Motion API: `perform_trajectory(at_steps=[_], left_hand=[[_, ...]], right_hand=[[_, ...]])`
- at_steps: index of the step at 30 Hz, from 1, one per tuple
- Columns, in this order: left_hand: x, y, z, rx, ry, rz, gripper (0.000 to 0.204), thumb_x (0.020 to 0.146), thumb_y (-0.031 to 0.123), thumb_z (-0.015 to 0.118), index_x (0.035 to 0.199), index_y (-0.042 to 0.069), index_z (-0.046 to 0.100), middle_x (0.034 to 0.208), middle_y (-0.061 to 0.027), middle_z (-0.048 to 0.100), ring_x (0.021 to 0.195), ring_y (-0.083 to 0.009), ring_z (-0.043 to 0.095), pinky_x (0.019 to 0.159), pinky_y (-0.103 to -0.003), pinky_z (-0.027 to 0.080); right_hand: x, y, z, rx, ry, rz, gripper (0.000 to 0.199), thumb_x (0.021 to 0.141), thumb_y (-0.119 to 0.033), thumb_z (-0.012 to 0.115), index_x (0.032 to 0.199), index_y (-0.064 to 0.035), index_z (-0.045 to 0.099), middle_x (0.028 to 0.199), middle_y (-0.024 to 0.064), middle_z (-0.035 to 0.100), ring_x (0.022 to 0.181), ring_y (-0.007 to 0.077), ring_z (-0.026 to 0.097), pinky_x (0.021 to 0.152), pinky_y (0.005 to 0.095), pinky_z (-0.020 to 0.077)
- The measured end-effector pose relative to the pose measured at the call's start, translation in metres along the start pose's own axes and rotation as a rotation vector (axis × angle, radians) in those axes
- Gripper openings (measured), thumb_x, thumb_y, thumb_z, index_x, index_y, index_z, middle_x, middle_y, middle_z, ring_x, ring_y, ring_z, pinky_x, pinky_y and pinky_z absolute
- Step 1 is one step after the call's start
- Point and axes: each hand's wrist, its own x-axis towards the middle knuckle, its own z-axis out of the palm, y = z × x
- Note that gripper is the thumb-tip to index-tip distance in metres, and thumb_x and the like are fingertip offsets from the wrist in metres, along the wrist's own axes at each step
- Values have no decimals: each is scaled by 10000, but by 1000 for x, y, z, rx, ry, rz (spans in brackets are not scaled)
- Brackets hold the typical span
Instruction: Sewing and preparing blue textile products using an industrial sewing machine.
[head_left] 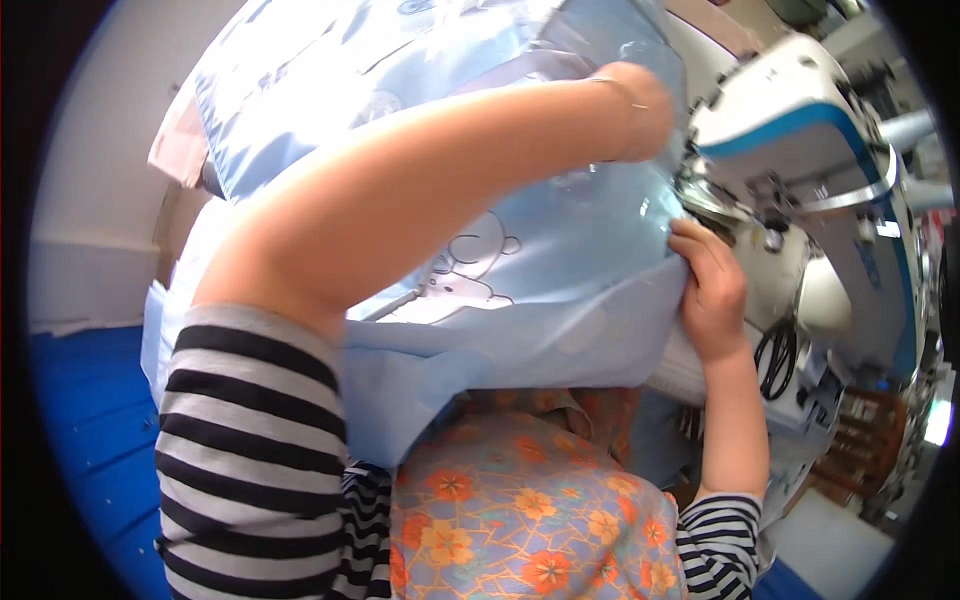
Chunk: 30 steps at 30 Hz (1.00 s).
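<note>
A large light blue fabric [590,240] with printed cartoon bears lies spread in front of me and hangs over the near table edge. At its right edge, beside the lit needle area of a white and blue sewing machine [760,110], my right hand [712,285] has its fingers bent together on the cloth. My left arm stretches across the fabric, and my left hand [640,110] is over its far right part, close to the machine. That hand is blurred and its fingers are hidden.
Cables [778,360] hang below the machine at the right, near a brown wooden chair [862,440]. A blue floor [75,430] shows at the left beside a pale wall [100,200]. My flowered apron [530,510] is close to the cloth's hanging edge.
</note>
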Motion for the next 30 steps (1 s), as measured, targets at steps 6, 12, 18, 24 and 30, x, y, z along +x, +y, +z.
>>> perform_trajectory(at_steps=[6, 12, 18, 24, 30], left_hand=[[74, -26, 8, -192, 377, 146, 323, 865, 177, 635, 1175, 125, 708, 1273, -83, 658, 1156, -267, 639, 932, -404, 538], [109, -30, 10, 27, 116, 229, 517, 834, 217, 673, 1339, 173, 568, 1344, -65, 554, 1274, -283, 556, 998, -448, 513], [100, -32, 4, 47, 196, 212, 510, 823, 166, 661, 1321, 107, 566, 1348, -92, 539, 1227, -292, 584, 950, -447, 544], [61, -48, -18, -124, 264, 240, 398, 831, 111, 621, 1229, 98, 624, 1172, -106, 624, 1116, -301, 636, 863, -443, 548], [-27, -33, 2, -247, 534, 155, 146, 781, 61, 627, 914, 30, 679, 1003, -122, 604, 963, -291, 640, 835, -398, 544]], right_hand=[[5, -5, -2, -9, -43, 25, 248, 766, 128, 569, 963, 33, 686, 1080, 169, 708, 1035, 337, 684, 919, 408, 547], [5, -4, -3, -9, -97, 80, 245, 777, 121, 564, 967, 31, 690, 1080, 166, 709, 1038, 340, 684, 937, 412, 544], [6, -4, -3, 9, -101, 90, 229, 770, 116, 594, 963, 35, 687, 1078, 167, 706, 1053, 339, 678, 942, 417, 544], [7, -2, -5, 45, -95, 90, 226, 769, 110, 598, 956, 20, 686, 1084, 164, 700, 1048, 339, 673, 937, 414, 537], [5, -1, -5, 6, -92, 50, 241, 747, 110, 592, 953, 16, 675, 1100, 157, 686, 1018, 349, 664, 896, 414, 541]])
